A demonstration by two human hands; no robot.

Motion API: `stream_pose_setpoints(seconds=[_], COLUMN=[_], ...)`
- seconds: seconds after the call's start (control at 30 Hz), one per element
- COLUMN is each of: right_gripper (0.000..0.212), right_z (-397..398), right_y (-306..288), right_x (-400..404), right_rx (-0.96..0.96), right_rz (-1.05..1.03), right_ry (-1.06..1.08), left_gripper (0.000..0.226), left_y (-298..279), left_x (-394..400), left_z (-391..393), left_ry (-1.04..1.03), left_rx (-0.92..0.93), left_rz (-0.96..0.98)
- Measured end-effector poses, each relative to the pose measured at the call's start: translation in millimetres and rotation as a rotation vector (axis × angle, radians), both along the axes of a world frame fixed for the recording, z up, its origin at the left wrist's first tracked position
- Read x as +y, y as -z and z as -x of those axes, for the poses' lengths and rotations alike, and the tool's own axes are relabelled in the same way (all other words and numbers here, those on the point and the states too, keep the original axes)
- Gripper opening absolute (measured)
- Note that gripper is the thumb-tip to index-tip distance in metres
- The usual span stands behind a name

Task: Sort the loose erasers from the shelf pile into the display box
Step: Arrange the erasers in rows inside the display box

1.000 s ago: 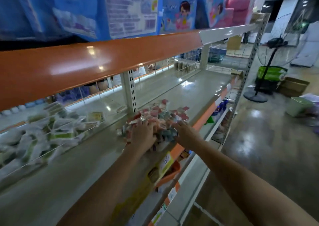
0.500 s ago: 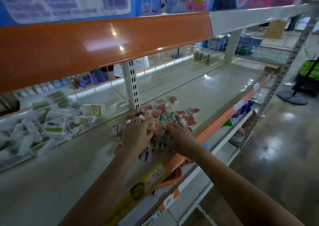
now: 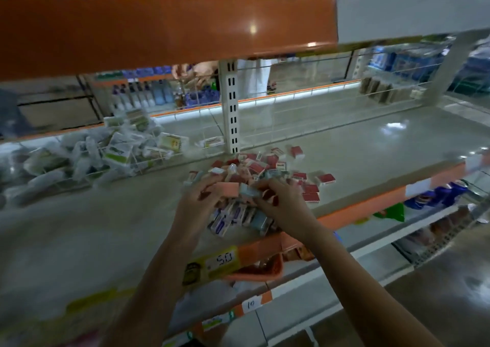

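Note:
A loose pile of small erasers (image 3: 267, 167), mostly in red-and-white sleeves, lies on the grey shelf (image 3: 371, 155) near its front edge. Several blue-and-white ones (image 3: 228, 220) lie closest to me. My left hand (image 3: 197, 203) grips a small salmon-pink box (image 3: 228, 189) just above the pile. My right hand (image 3: 282, 204) pinches a greyish eraser (image 3: 249, 192) right beside the box's open end. Motion blur hides what is inside the box.
A wire basket of white-and-green packets (image 3: 114, 153) sits at the left. A slotted upright post (image 3: 231, 108) stands behind the pile, and an orange shelf front (image 3: 159, 28) overhangs above. An orange basket (image 3: 254, 268) sits on the lower shelf. Another person's hands (image 3: 196, 72) show through the back grid.
Both hands have risen slightly out of the pile. The left now holds the pink box and the right an eraser beside it. The view has tilted down and closer.

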State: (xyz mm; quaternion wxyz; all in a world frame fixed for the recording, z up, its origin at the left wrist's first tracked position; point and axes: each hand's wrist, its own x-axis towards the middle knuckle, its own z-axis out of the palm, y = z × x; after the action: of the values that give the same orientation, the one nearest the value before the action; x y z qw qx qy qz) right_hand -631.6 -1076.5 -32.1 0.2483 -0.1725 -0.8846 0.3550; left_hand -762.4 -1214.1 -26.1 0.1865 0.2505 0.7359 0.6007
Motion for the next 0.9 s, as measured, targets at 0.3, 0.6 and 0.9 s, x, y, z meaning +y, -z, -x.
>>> stream_pose_setpoints(seconds=[0.3,0.6,0.9], right_gripper=[0.023,0.027,0.038], right_z=[8,54,111], right_y=[-2,-12,-7], right_x=[-21,-84,-216], right_rx=[0.055,-0.148,-0.301], right_rz=[0.444,0.806,0.981], right_ry=[-0.208,-0.574,-0.776], left_gripper=[0.020,0.027,0.031], left_y=[-3,-9,-11], left_x=[-54,-141,-287], left_z=[-24,-24,-17], left_ry=[-0.074,-0.180,-0.420], left_rx=[-0.092,-0.003,-0.019], left_rz=[-0.079,-0.020,-0.104])
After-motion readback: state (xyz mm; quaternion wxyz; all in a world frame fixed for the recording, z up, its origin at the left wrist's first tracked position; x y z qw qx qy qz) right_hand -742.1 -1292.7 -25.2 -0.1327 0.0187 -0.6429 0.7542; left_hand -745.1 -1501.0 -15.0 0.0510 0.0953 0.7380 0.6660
